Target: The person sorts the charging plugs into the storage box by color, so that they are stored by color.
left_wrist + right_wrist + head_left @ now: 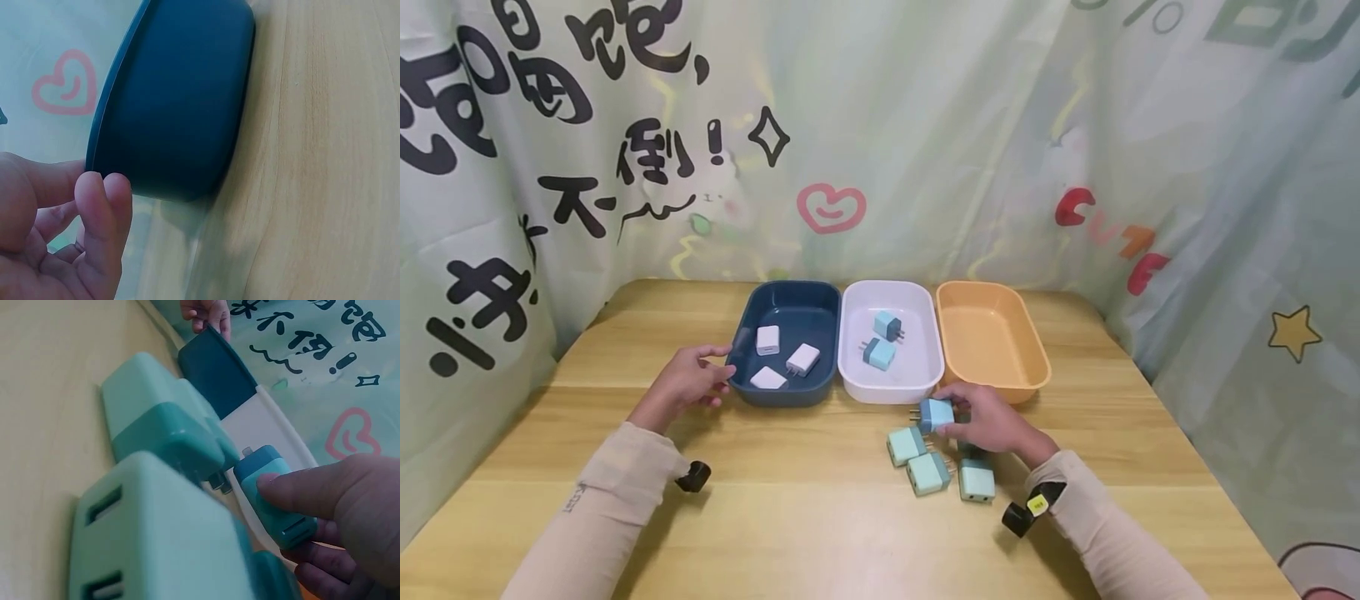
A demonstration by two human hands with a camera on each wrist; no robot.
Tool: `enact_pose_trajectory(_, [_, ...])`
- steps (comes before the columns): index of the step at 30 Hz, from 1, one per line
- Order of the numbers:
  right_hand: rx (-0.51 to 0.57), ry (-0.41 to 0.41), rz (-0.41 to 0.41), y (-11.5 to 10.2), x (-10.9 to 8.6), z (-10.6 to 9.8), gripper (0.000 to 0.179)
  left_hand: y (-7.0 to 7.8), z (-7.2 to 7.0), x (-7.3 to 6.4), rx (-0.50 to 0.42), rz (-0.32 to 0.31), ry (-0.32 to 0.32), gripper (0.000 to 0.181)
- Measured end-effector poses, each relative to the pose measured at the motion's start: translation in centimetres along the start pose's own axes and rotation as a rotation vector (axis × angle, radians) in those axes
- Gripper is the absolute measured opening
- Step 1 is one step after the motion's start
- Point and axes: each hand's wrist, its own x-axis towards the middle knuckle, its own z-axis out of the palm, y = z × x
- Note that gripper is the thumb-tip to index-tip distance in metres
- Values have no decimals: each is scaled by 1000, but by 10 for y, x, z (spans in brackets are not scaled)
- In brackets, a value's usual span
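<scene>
My right hand pinches a light-and-dark-blue charger plug between thumb and fingers, in front of the white bin. Its prongs point left in the head view. Close below it on the table lie several green charger plugs, large in the right wrist view; one is partly hidden under the hand. At the far left, my left hand holds the rim of the dark blue bin between thumb and fingers. Three white charger plugs lie in that bin. Inside the white bin are two blue charger plugs.
A yellow-orange bin stands at the right end of the row, against the white one. All three bins sit toward the back of the wooden table. Behind them hangs a printed curtain.
</scene>
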Motion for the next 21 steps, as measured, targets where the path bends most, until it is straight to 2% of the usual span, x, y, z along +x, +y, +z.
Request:
enact_pose_trajectory(8, [-5,5,16,-5,0,-5,46,2,0,0,5,-12,6,56])
enact_pose_trajectory(14, [-5,23,-13,-10,3,-8,42,3,1,-1,13,-28,14,56])
enact_pose_trajectory(21, [-11,46,-10,-16,7,-13,40,2,0,0,8,-18,7,56])
